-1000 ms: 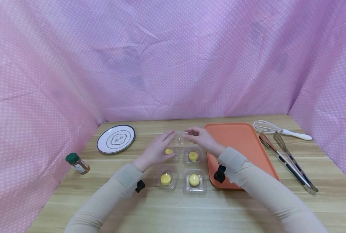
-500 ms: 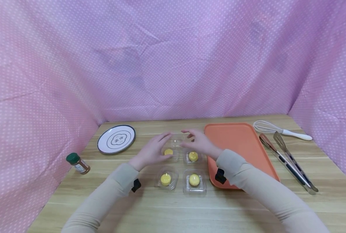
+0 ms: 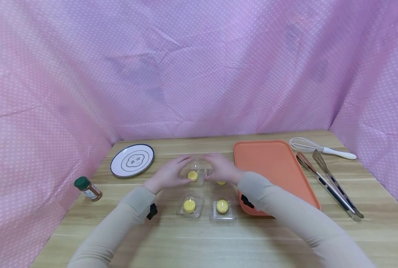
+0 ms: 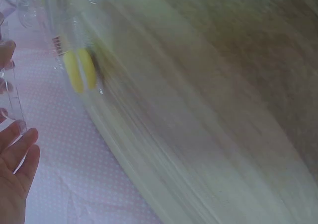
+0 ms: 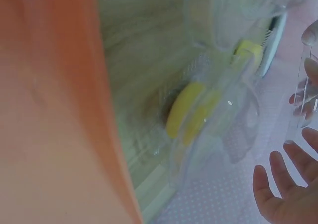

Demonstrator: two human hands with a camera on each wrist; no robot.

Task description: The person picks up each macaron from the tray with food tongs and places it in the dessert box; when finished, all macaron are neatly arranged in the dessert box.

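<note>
Over the far pair of clear plastic boxes, my left hand (image 3: 169, 173) and right hand (image 3: 223, 168) face each other. Between their fingertips they pinch the clear lid (image 3: 198, 164) of a box. A small round yellow piece, like a macaron (image 3: 192, 176), lies below the lid. The far-right macaron (image 3: 221, 182) is mostly covered by my right hand. In the left wrist view, the fingertips of my left hand (image 4: 17, 169) meet the clear plastic edge. My right hand (image 5: 293, 186) has its other fingers spread in the right wrist view. Two nearer boxes hold macarons (image 3: 189, 206) too.
An orange tray (image 3: 269, 163) lies right of the boxes. Beyond it are a white whisk (image 3: 323, 149) and metal tongs (image 3: 333, 186). A patterned plate (image 3: 120, 165) stands at the back left, and a green-capped jar (image 3: 88, 189) lies at the left. A pink dotted cloth (image 3: 199, 74) surrounds the table.
My right hand has moved left and down toward the left hand, now covering most of the far-right box. The fingers of both hands have come onto the clear lid.
</note>
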